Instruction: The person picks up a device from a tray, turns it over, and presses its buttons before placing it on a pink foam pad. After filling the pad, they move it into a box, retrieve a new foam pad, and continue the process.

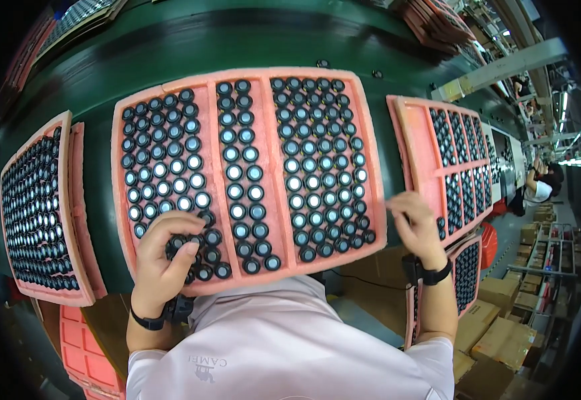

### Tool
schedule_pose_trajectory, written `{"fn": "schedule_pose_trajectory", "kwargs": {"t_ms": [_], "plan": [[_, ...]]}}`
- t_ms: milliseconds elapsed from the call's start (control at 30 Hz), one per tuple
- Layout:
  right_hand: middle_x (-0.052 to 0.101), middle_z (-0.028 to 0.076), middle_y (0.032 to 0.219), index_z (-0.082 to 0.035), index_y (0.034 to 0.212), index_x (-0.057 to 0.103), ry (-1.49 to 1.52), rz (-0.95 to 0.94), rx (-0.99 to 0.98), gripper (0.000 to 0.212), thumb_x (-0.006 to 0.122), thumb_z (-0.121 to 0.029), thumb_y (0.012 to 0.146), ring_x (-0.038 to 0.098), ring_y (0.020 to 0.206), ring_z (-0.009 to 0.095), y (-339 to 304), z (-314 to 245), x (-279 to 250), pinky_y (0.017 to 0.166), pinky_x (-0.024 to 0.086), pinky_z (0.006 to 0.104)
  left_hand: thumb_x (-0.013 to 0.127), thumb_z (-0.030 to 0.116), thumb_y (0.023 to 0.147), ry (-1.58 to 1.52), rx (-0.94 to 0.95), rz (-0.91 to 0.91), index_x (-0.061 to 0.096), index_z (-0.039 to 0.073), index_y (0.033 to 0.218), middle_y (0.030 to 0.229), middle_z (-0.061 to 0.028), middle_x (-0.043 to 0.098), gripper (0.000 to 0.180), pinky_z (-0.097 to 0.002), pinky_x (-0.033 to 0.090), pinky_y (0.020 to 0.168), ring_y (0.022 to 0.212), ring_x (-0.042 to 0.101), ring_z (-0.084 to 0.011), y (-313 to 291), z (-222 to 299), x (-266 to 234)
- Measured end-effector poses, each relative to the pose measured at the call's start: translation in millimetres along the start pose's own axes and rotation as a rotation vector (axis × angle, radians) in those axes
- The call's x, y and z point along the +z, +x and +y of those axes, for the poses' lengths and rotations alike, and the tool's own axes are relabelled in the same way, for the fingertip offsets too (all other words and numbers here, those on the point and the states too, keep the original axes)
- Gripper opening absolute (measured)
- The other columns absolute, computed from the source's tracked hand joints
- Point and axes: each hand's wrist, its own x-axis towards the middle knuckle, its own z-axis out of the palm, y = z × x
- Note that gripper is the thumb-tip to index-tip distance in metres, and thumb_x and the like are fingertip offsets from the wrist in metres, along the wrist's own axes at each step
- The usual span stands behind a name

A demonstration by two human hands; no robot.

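A pink foam tray lies on the dark green belt in front of me. Its three long compartments hold several rows of small round black parts with pale centres. My left hand lies on the near end of the left compartment, fingers curled over a few of the round parts, thumb pressed among them. My right hand is at the tray's near right corner, its bent fingers on the tray's right edge. Both wrists wear black bands.
A second pink tray full of the same parts lies to the left, and a third to the right. Empty pink trays stand below left. Cardboard boxes are stacked lower right. Another person works far right along the belt.
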Motion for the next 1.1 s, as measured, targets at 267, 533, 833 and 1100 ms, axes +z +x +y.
{"fn": "schedule_pose_trajectory", "kwargs": {"t_ms": [267,533,833,1100], "plan": [[0.064,0.014,0.099,0.002,0.106,0.063,-0.121,0.131,0.112,0.021,0.063,-0.006,0.087,0.064,0.090,0.023,177.6,101.3,-21.3,0.081,0.050,0.0295,0.062,0.008,0.086,0.038,-0.067,0.097,0.061,-0.002,0.096,0.099,-0.0136,0.064,0.014,-0.0337,0.047,0.086,0.095,0.061,-0.0244,-4.0,5.3,-18.2],[0.065,0.019,0.103,0.000,0.108,0.064,-0.264,-0.025,0.516,0.031,0.070,-0.010,0.079,0.064,0.096,0.032,295.5,205.6,4.2,0.085,0.050,0.0371,0.059,0.008,0.088,0.066,-0.126,0.160,0.060,-0.002,0.095,0.098,-0.0132,0.062,0.013,-0.0313,0.046,0.085,0.092,0.060,-0.0214,-5.1,2.3,-26.7],[0.060,0.015,0.105,-0.008,0.110,0.064,-0.119,-0.334,-0.014,0.041,0.072,0.001,0.071,0.060,0.100,0.032,361.3,121.9,44.7,0.088,0.050,0.0386,0.061,-0.002,0.081,0.110,-0.151,0.163,0.062,-0.001,0.094,0.095,-0.0130,0.066,0.013,-0.0334,0.049,0.083,0.090,0.063,-0.0247,12.4,-5.0,-26.7],[0.056,0.012,0.108,-0.010,0.112,0.064,-0.123,-0.477,-0.149,0.040,0.068,0.004,0.075,0.057,0.103,0.031,371.0,89.0,62.5,0.092,0.047,0.0365,0.057,0.001,0.085,0.054,-0.187,0.136,0.060,-0.003,0.094,0.096,-0.0132,0.063,0.010,-0.0305,0.046,0.084,0.091,0.061,-0.0214,10.6,-3.7,-18.2]]}}
